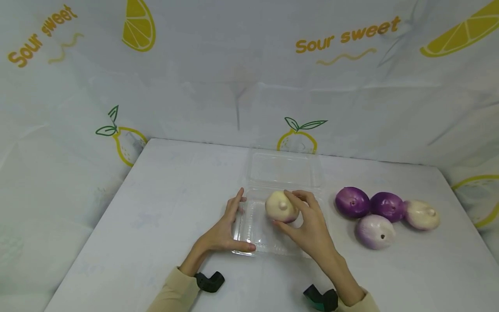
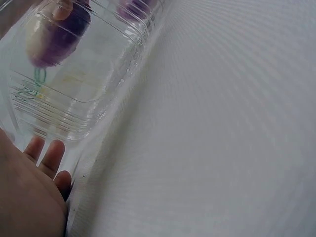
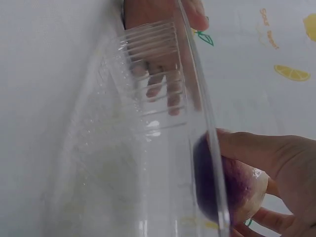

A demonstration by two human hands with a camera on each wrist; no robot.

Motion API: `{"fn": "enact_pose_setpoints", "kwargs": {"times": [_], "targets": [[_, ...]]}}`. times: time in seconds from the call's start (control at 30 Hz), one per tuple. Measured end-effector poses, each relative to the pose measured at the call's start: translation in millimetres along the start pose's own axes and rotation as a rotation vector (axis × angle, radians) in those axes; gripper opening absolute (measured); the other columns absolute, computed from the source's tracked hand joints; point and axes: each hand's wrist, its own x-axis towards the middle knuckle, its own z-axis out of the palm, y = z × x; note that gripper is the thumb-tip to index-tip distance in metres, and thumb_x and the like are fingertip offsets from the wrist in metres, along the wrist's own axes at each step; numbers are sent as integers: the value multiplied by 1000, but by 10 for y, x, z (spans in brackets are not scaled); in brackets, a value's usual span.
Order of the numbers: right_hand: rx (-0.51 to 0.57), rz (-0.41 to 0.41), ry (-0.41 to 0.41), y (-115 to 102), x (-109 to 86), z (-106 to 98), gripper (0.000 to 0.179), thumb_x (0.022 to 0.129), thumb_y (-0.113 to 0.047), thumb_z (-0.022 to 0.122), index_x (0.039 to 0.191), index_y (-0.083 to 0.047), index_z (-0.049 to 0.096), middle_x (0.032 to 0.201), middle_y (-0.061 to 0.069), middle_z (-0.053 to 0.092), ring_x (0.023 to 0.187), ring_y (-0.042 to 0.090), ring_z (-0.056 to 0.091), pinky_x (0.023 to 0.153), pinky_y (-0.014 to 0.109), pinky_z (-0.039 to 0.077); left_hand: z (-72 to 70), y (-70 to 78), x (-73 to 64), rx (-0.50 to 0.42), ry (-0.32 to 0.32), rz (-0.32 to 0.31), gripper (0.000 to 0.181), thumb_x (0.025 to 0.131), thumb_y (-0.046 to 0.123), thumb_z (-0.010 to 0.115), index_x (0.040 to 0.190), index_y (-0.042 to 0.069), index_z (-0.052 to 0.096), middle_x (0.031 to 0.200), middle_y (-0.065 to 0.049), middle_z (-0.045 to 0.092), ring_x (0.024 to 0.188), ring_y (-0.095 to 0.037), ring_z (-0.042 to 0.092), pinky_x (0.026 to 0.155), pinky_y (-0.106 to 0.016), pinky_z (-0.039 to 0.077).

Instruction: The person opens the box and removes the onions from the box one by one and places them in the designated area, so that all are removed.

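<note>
My right hand pinches a cream-and-purple onion between thumb and fingers, over the base of a clear plastic clamshell box. In the right wrist view, the purple end of the onion shows partly through the box wall, close to the rim. My left hand lies along the box's left side, fingers spread and thumb stretched at the near left corner. Through the clear wall in the left wrist view, the held onion appears beyond the left fingers. The box's lid lies folded back.
Right of the box sit several more onions: two purple ones, a whitish one in front and a cream one farthest right. A lemon-print cloth hangs behind the white table.
</note>
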Motion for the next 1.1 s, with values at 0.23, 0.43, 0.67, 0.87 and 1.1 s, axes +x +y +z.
{"fn": "enact_pose_setpoints", "kwargs": {"times": [0.23, 0.43, 0.67, 0.87, 1.1], "targets": [[-42, -10, 28, 69, -37, -160, 74, 66, -9, 96, 133, 0, 65, 127, 19, 59, 119, 35, 59, 98, 51, 48, 2, 8, -2, -12, -1, -4, 141, 64, 30, 90, 165, 11, -6, 158, -20, 22, 132, -33, 33, 103, -53, 37], [-65, -7, 42, 128, -69, -241, 74, 67, -10, 96, 133, 0, 65, 128, 19, 59, 120, 34, 58, 97, 45, 47, -1, -3, 1, -11, -6, -2, 140, 64, 31, 89, 165, 11, -7, 158, -21, 22, 133, -33, 32, 103, -55, 37], [-63, 1, 72, 178, -115, -387, 74, 67, -10, 96, 133, 2, 64, 128, 21, 58, 117, 38, 59, 95, 37, 45, -2, -1, 2, -17, -11, -2, 141, 65, 32, 89, 165, 13, -8, 159, -21, 21, 134, -34, 32, 104, -58, 36], [-51, 4, 112, 258, -172, -566, 76, 66, -6, 95, 134, 2, 64, 127, 22, 57, 115, 28, 57, 92, 6, 35, -2, 6, 4, -15, -10, -1, 141, 65, 33, 89, 165, 13, -9, 159, -21, 20, 133, -34, 32, 104, -57, 36], [-90, 18, 179, 392, -228, -775, 79, 62, -3, 96, 133, 3, 64, 127, 23, 56, 115, -1, 44, 92, -2, 31, -3, 18, 4, -14, -10, 2, 141, 64, 33, 88, 165, 12, -8, 159, -21, 21, 132, -33, 32, 104, -56, 36]]}}
